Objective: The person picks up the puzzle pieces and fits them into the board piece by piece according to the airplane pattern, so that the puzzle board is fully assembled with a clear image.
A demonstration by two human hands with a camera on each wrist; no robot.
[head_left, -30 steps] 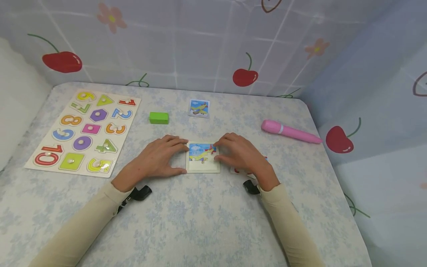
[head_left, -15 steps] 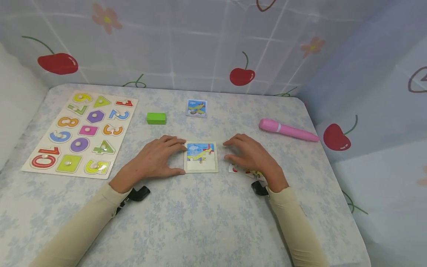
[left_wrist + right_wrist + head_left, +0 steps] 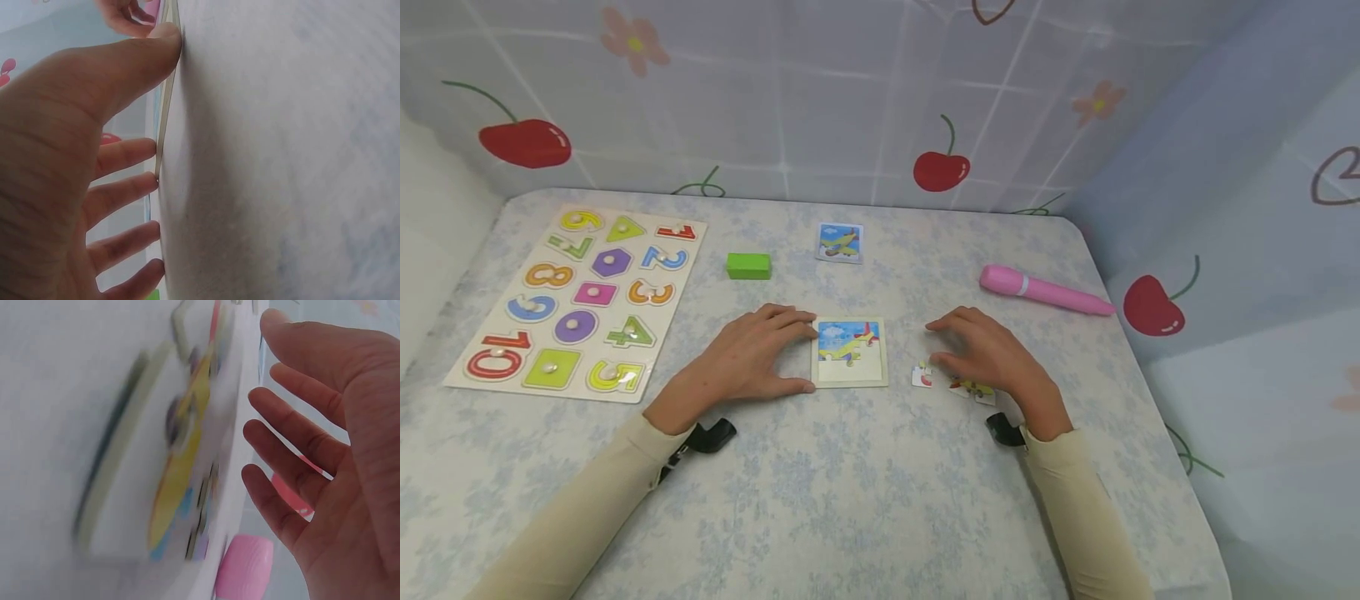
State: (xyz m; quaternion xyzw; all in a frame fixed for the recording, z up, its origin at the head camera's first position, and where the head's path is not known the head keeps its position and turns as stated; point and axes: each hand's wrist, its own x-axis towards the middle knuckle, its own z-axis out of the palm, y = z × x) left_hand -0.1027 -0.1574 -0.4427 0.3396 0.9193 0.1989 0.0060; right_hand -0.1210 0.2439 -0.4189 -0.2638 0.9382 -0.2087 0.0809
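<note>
A small wooden jigsaw tray [image 3: 850,384] lies mid-table, its upper part filled with pieces of an airplane picture. My left hand [image 3: 748,354] rests at the tray's left side, thumb near the front corner and a finger by the back corner. In the left wrist view, those fingers are fairly straight and touch the tray's edge [image 3: 165,112]. To the right, my right hand [image 3: 996,354] hovers with nothing in it, fingers relaxed. Below it lie loose jigsaw pieces [image 3: 976,389], one piece [image 3: 922,376] set apart at their left. The hand partly covers them.
Behind the tray is an airplane picture card [image 3: 840,243], with a green block [image 3: 748,266] to its left. A board of numbers and shapes [image 3: 601,317] occupies the left side. At the right back lies a pink pen-shaped object [image 3: 1045,290]. A patterned curtain borders the table.
My right hand has left the tray's right edge and moved right, over the loose pieces, uncovering some of them. My left hand has stayed at the tray.
</note>
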